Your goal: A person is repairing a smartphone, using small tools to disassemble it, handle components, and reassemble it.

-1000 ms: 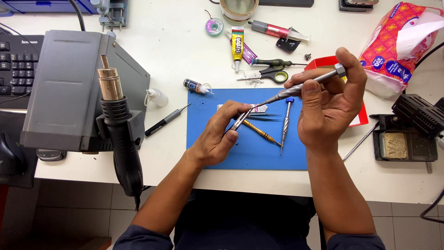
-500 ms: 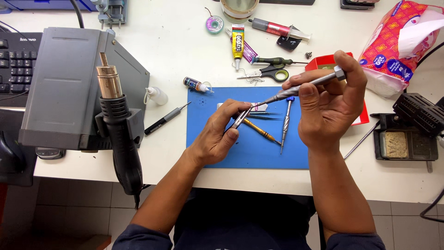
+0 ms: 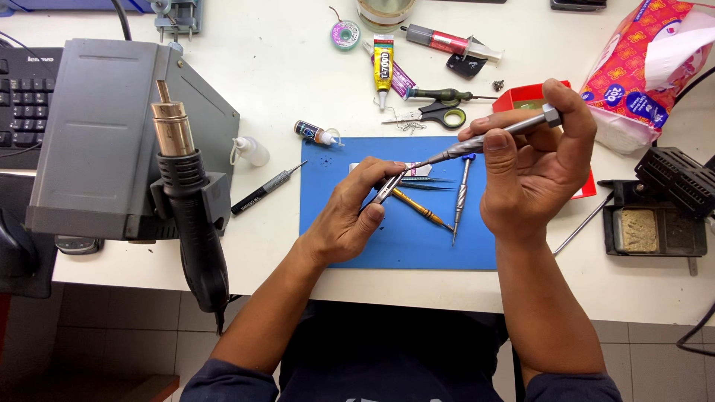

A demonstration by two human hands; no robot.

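My right hand [image 3: 532, 175] grips a silver precision screwdriver [image 3: 497, 136] by its handle, held slanted with the tip pointing down-left. The tip meets the small item pinched in my left hand [image 3: 350, 219], which holds silver tweezers [image 3: 389, 187] over the blue work mat [image 3: 402, 238]. I cannot make out what is between the tweezer tips. On the mat beside my hands lie a yellow-handled tool [image 3: 418, 208] and a blue-tipped silver screwdriver [image 3: 461, 193].
A grey hot-air station [image 3: 104, 141] with its black heat gun [image 3: 190, 208] stands at left. A black screwdriver [image 3: 262, 191], small bottles, glue tube [image 3: 383, 63], scissors [image 3: 436, 114], red tray [image 3: 521, 97], tissue pack [image 3: 644, 67] and a sponge holder [image 3: 648, 227] surround the mat.
Both hands have stayed almost still; the screwdriver tip remains at the tweezers in my left hand.
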